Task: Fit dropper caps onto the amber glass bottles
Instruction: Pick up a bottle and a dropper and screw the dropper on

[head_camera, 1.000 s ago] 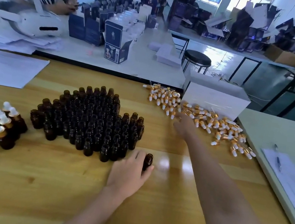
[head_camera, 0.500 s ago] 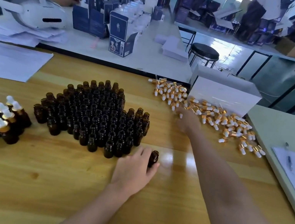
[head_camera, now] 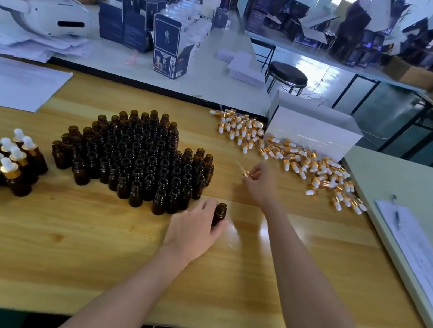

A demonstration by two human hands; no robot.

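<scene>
Amber bottle [head_camera: 220, 213] gripped upright by left hand [head_camera: 192, 231] | right hand [head_camera: 260, 185] pinches one dropper cap [head_camera: 245, 172], fingers curled

Small packing workshop, long wooden worktable [head_camera: 305, 279] crowded with uncapped amber bottles [head_camera: 139, 156], heap of loose dropper caps [head_camera: 296, 160], rows of navy product cartons [head_camera: 147, 20] on neighbouring tables, stacked cartons [head_camera: 361, 30] along windows, black stool [head_camera: 287, 74].

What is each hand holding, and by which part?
Left hand grips one uncapped amber bottle around its body. Right hand pinches a dropper cap near its gold collar, pipette sticking out.
</scene>
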